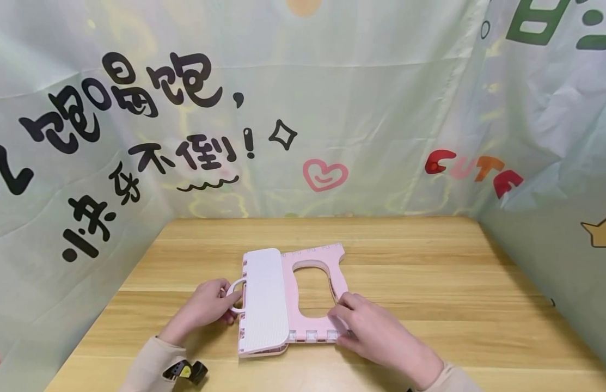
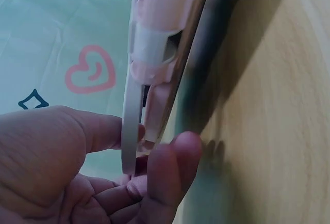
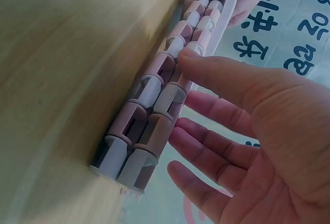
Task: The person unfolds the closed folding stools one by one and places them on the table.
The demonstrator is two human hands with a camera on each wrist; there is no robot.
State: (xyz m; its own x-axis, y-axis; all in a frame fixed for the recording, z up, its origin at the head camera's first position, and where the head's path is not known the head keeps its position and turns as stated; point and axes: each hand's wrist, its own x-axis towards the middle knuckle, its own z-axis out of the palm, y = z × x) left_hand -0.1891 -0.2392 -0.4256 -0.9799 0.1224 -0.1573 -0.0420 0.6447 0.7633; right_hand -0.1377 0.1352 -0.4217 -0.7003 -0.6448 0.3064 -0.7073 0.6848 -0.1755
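Note:
A pink-and-white folding stool [image 1: 265,305] lies folded on the wooden table, its ribbed white top panel on the left and a pink leg panel [image 1: 310,326] with a large cutout on the right. With thumb above and fingers beneath, my left hand [image 1: 207,305] pinches the stool's white loop handle [image 2: 131,136]. My right hand [image 1: 368,329] is at the near right corner of the pink panel. In the right wrist view its loosely bent fingers [image 3: 216,144] touch the stool's edge, and the thumb overlaps the row of hinge knuckles [image 3: 149,92].
Around the stool spreads the wood-grain table [image 1: 415,272]. Printed fabric walls [image 1: 381,120] with lettering and a pink heart enclose its back and sides. A small black device [image 1: 185,372] sits at the left wrist.

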